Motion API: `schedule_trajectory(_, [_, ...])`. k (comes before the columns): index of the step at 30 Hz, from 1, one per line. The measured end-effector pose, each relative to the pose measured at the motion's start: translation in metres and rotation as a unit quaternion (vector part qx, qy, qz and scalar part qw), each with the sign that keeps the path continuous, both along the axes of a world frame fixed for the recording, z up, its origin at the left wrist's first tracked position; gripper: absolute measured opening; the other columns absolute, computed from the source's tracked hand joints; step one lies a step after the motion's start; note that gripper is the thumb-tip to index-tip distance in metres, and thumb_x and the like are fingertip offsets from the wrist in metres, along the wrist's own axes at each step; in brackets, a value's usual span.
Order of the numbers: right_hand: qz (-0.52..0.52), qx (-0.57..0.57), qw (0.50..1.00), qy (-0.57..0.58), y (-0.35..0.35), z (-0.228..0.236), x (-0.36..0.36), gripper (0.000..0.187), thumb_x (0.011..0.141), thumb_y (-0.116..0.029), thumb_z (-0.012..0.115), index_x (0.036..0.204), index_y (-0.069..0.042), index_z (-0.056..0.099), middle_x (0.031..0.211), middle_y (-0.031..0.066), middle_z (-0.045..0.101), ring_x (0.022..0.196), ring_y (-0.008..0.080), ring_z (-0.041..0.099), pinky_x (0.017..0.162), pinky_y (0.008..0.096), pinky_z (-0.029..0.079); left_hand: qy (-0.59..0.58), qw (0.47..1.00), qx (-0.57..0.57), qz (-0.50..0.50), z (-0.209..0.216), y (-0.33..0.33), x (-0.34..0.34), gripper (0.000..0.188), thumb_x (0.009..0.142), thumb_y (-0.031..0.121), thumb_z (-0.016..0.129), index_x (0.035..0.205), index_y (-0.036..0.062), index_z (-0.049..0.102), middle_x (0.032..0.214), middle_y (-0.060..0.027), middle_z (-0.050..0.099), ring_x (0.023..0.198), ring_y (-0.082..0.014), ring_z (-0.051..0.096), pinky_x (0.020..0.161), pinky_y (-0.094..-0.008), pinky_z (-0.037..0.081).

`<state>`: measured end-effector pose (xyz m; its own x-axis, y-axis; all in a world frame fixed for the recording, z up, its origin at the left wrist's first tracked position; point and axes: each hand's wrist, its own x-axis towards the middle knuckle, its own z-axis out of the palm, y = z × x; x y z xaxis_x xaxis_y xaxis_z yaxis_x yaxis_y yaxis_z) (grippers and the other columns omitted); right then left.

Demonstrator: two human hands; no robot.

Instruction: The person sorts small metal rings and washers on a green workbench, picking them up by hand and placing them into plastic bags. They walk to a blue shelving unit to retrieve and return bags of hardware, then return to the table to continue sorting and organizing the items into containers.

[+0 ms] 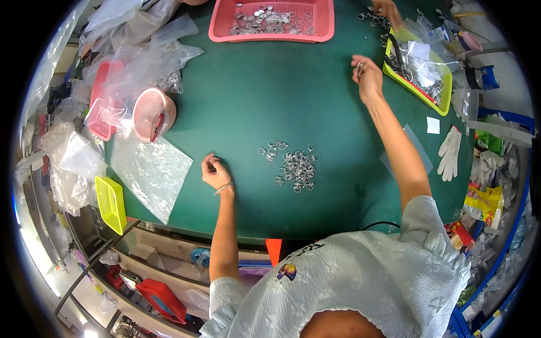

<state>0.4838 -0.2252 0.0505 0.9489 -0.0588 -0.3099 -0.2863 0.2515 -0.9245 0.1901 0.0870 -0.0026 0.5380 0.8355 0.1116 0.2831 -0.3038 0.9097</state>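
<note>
On the green table lies a loose pile of small metal key rings with clasps [299, 169], and a smaller cluster of the same rings [273, 149] sits at its upper left. To the left of them my left hand [216, 173] rests near the table top, fingers curled; whatever they hold, if anything, is hidden. My right hand [368, 79] is stretched out toward the far right, closed on a small shiny metal piece that looks like one of the key rings. It is beside a yellow-green tray [444, 101] filled with metal parts, without touching it.
A pink basket [270, 39] with metal parts stands at the far edge. Another person's hand [387, 11] is over loose rings at the far right. At left are a round pink basket [169, 107], clear plastic bags [149, 174] and a yellow tray [111, 205]. A white glove [449, 153] lies at right.
</note>
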Motion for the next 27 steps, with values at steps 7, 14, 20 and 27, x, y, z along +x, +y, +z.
schedule_trajectory(7, [0.330,-0.086,0.939,0.047,-0.007,-0.007,-0.129,0.011,0.077,-0.006,0.049,0.082,-0.001,0.058,0.063,0.0005,0.052,0.054,0.0105,0.045,0.047,0.0259,0.036,-0.006,1.000,-0.014,0.002,-0.003,0.000,0.000,0.015,0.083,0.000,0.044,0.090,-0.0046,0.057,0.079,-0.0072,0.057,0.069,-0.0114,0.051,0.068,-0.0239,0.043])
schedule_trajectory(14, [0.388,-0.332,0.837,-0.196,0.004,-0.009,-0.176,0.012,0.079,-0.009,0.058,0.090,-0.003,0.058,0.079,0.0127,0.058,0.064,0.0257,0.055,0.059,0.0346,0.044,0.026,0.999,-0.025,0.019,-0.002,0.001,-0.007,0.017,0.082,0.000,0.044,0.091,-0.0043,0.058,0.069,-0.0040,0.055,0.062,-0.0103,0.050,0.060,-0.0228,0.043])
schedule_trajectory(20, [0.388,-0.394,0.819,-0.153,-0.008,0.001,-0.178,0.011,0.078,-0.009,0.060,0.089,-0.008,0.059,0.073,0.0063,0.051,0.062,0.0220,0.056,0.054,0.0351,0.043,0.006,1.000,-0.020,-0.009,-0.007,0.001,-0.004,0.016,0.080,-0.002,0.044,0.089,-0.0036,0.058,0.074,-0.0060,0.056,0.069,-0.0113,0.051,0.066,-0.0233,0.042])
schedule_trajectory(27, [0.384,-0.397,0.789,-0.271,0.006,-0.026,-0.180,0.008,0.078,-0.013,0.060,0.084,-0.008,0.058,0.082,0.0042,0.052,0.066,0.0253,0.056,0.056,0.0367,0.044,-0.021,0.998,0.052,-0.034,-0.022,0.010,-0.003,0.016,0.081,-0.001,0.044,0.089,-0.0033,0.058,0.075,-0.0068,0.058,0.069,-0.0108,0.051,0.065,-0.0237,0.042])
